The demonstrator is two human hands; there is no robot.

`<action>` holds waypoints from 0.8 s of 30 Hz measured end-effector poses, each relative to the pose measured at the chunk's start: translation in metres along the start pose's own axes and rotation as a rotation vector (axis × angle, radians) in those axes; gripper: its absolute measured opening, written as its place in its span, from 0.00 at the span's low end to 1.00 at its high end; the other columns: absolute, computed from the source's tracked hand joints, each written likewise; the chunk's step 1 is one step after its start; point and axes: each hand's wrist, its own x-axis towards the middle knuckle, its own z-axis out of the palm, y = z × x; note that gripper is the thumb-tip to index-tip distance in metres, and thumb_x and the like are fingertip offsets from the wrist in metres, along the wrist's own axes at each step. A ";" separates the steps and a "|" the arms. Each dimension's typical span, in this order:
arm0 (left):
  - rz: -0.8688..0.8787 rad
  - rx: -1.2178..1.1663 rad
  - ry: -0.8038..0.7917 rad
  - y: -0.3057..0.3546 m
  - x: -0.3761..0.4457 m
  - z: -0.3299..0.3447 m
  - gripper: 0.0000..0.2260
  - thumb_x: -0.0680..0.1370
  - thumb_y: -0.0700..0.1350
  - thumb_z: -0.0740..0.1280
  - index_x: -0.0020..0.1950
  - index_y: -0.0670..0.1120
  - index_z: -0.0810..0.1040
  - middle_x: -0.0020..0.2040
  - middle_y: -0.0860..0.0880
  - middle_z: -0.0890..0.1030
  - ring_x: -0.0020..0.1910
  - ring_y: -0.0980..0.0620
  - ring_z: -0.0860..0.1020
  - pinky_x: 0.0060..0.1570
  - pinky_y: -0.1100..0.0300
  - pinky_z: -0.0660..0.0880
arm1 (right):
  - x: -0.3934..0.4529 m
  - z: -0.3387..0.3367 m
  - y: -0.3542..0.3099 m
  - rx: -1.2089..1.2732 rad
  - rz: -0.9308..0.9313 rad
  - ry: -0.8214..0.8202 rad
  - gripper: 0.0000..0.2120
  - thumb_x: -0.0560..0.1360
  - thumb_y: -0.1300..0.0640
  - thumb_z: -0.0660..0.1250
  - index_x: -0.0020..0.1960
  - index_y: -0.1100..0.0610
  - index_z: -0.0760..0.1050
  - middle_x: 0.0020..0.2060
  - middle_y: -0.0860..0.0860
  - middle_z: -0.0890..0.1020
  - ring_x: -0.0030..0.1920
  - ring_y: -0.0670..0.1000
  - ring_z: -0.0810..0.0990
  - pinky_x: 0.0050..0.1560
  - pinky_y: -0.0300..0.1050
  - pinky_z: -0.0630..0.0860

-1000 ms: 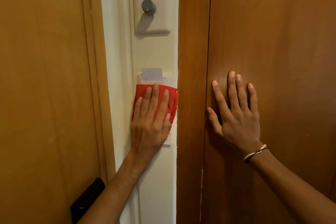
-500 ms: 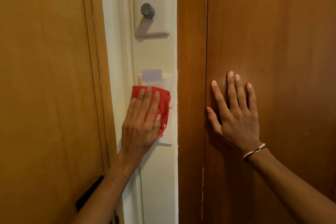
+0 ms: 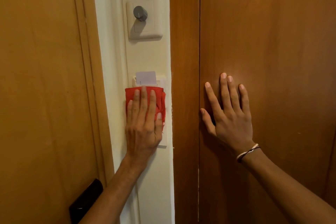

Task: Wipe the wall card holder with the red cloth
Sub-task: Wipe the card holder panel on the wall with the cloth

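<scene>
**Red cloth pressed flat against the wall card holder**

The left hand lies flat, fingers extended and close together, pinning the red cloth against the wall card holder without gripping it. The holder is mounted on the narrow cream wall strip between two wooden surfaces; cloth and hand hide most of its face, leaving only its top edge and lower right corner visible. A white card stands upright in the holder's slot, just above the cloth's upper edge. Higher on the strip sits a switch plate with a grey knob. The right hand, fingers spread and empty, rests palm-down on the dark wooden panel; a cord bracelet circles its wrist. A lighter wooden door with a black fitting borders the strip on the left.
</scene>
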 end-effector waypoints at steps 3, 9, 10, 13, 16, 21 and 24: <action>0.177 0.058 -0.028 -0.003 -0.007 0.003 0.27 0.84 0.50 0.57 0.80 0.45 0.52 0.78 0.41 0.61 0.79 0.41 0.58 0.78 0.43 0.58 | 0.000 0.001 0.000 -0.005 0.004 0.004 0.35 0.83 0.37 0.52 0.85 0.51 0.53 0.84 0.61 0.57 0.85 0.62 0.54 0.84 0.64 0.54; 0.095 0.047 0.001 0.005 -0.008 0.004 0.28 0.84 0.50 0.56 0.81 0.45 0.49 0.78 0.41 0.59 0.79 0.41 0.57 0.76 0.40 0.61 | 0.000 0.001 0.000 -0.005 0.007 0.011 0.35 0.83 0.37 0.52 0.85 0.51 0.54 0.84 0.61 0.58 0.85 0.62 0.55 0.84 0.63 0.53; 0.059 0.025 0.007 0.005 -0.008 0.004 0.28 0.84 0.49 0.56 0.81 0.45 0.50 0.79 0.41 0.59 0.80 0.41 0.57 0.77 0.41 0.60 | 0.000 0.001 0.000 -0.009 0.005 0.010 0.35 0.83 0.37 0.52 0.85 0.51 0.54 0.84 0.61 0.58 0.85 0.62 0.55 0.84 0.63 0.52; -0.086 -0.007 0.020 0.011 -0.008 0.002 0.27 0.84 0.50 0.55 0.80 0.45 0.50 0.79 0.41 0.59 0.80 0.41 0.56 0.77 0.40 0.59 | 0.000 0.001 -0.001 -0.012 0.003 0.022 0.34 0.83 0.37 0.52 0.85 0.51 0.55 0.84 0.61 0.58 0.85 0.62 0.55 0.84 0.61 0.50; 0.000 0.010 -0.011 0.015 -0.016 0.004 0.26 0.84 0.50 0.55 0.80 0.44 0.52 0.78 0.40 0.61 0.79 0.40 0.58 0.74 0.37 0.65 | 0.000 0.002 0.000 -0.009 0.003 0.021 0.35 0.83 0.37 0.52 0.85 0.51 0.55 0.84 0.61 0.58 0.85 0.62 0.55 0.84 0.62 0.51; 0.017 0.037 -0.021 0.012 -0.019 0.001 0.26 0.84 0.50 0.56 0.80 0.44 0.52 0.77 0.40 0.62 0.78 0.39 0.61 0.73 0.36 0.66 | 0.000 0.001 0.000 0.001 0.002 0.023 0.35 0.83 0.37 0.53 0.85 0.52 0.55 0.84 0.61 0.58 0.85 0.62 0.55 0.84 0.63 0.53; -0.063 -0.009 -0.014 0.008 -0.016 -0.002 0.27 0.83 0.49 0.57 0.80 0.44 0.53 0.78 0.41 0.62 0.79 0.41 0.60 0.74 0.37 0.64 | -0.002 0.001 0.000 0.012 0.004 0.021 0.35 0.83 0.37 0.53 0.85 0.52 0.55 0.84 0.61 0.57 0.85 0.62 0.55 0.84 0.63 0.54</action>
